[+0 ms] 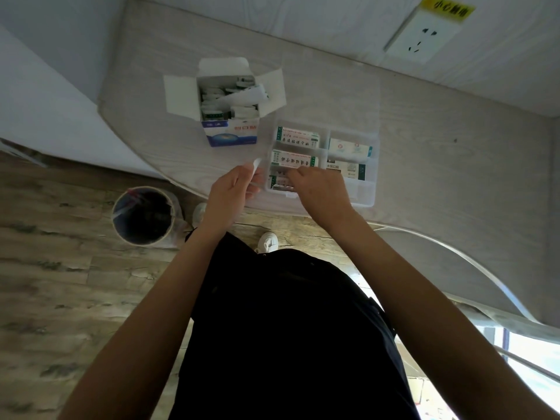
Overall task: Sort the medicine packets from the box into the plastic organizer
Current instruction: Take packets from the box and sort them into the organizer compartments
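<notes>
**Both hands at the near-left corner of the organizer**

The clear plastic organizer (pixel 368 189) with divided compartments sits on the pale wood-grain table (pixel 439 122), just above the centre of the frame. Its upper compartments hold white-and-green printed medicine packets (pixel 298 137), lying flat. Up and to the left of it, near but apart, stands the open white-and-blue cardboard box (pixel 225 101), flaps spread, with more small packets jumbled inside.

The left hand (pixel 230 189) is at the organizer's left edge, fingers curled around a thin white packet (pixel 256 165) that sticks up past the fingertips. The right hand (pixel 318 186) reaches into the near-left compartment, fingers bent down over the packets there; whether it pinches one cannot be told from this angle.

At lower left of the frame, a round lined waste bin (pixel 142 216) stands on the wood-plank floor (pixel 54 283). A white wall socket (pixel 424 34) with a yellow label sits at upper right
</notes>
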Demonstrator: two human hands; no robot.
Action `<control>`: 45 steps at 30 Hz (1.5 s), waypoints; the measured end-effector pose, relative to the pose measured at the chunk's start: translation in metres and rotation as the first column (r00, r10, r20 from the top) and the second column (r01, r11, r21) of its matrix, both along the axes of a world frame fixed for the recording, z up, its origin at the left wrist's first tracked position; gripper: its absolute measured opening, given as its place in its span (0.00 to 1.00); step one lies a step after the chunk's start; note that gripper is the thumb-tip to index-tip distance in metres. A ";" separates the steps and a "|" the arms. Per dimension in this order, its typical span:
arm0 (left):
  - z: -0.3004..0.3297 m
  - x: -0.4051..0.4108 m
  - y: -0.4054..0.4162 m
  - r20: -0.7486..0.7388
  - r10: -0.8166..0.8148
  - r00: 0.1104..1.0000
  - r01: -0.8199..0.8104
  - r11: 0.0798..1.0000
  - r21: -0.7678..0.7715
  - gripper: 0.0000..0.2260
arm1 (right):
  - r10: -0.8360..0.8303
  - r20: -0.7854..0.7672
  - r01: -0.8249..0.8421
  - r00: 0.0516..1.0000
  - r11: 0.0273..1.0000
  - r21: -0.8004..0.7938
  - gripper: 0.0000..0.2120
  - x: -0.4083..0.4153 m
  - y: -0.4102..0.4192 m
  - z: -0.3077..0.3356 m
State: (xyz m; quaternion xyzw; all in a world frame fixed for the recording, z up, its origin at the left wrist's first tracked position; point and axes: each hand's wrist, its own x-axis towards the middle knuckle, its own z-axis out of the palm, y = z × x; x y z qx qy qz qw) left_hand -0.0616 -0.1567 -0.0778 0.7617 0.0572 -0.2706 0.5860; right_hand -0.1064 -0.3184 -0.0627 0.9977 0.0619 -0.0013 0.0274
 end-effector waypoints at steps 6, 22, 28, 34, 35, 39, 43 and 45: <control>0.001 0.001 0.002 -0.005 0.006 1.000 -0.006 1.000 0.005 0.14 | -0.009 -0.023 0.012 1.000 0.993 0.115 0.08 -0.003 -0.004 -0.004; 0.002 -0.002 0.005 0.005 -0.035 0.999 0.035 0.999 0.011 0.15 | -0.083 -0.105 0.056 0.991 0.969 -0.240 0.07 0.000 -0.012 -0.012; 0.002 -0.003 0.005 0.012 -0.042 0.999 0.041 0.999 0.015 0.14 | -0.098 -0.316 0.111 0.944 0.993 0.025 0.16 0.010 -0.019 0.003; 0.000 -0.002 0.006 -0.013 -0.033 0.999 0.033 0.999 -0.008 0.13 | -0.017 -0.242 -0.022 0.970 0.987 -0.159 0.14 0.004 -0.018 -0.012; -0.001 -0.002 0.006 -0.016 -0.031 0.999 0.031 0.999 -0.014 0.13 | -0.026 -0.252 -0.013 0.967 0.988 -0.153 0.14 0.005 -0.018 -0.012; -0.001 -0.003 0.006 -0.004 -0.032 0.999 0.032 0.999 -0.009 0.13 | -0.052 -0.327 0.048 0.944 0.999 -0.019 0.15 0.011 -0.020 -0.002; -0.001 -0.003 0.004 -0.007 -0.014 1.000 0.014 1.000 -0.023 0.13 | 0.004 -0.235 -0.022 0.972 0.997 -0.070 0.13 0.008 -0.022 0.000; -0.001 -0.004 0.003 -0.011 -0.007 1.000 0.007 1.000 -0.023 0.13 | 0.038 -0.183 -0.071 0.982 0.981 -0.178 0.12 0.004 -0.020 -0.005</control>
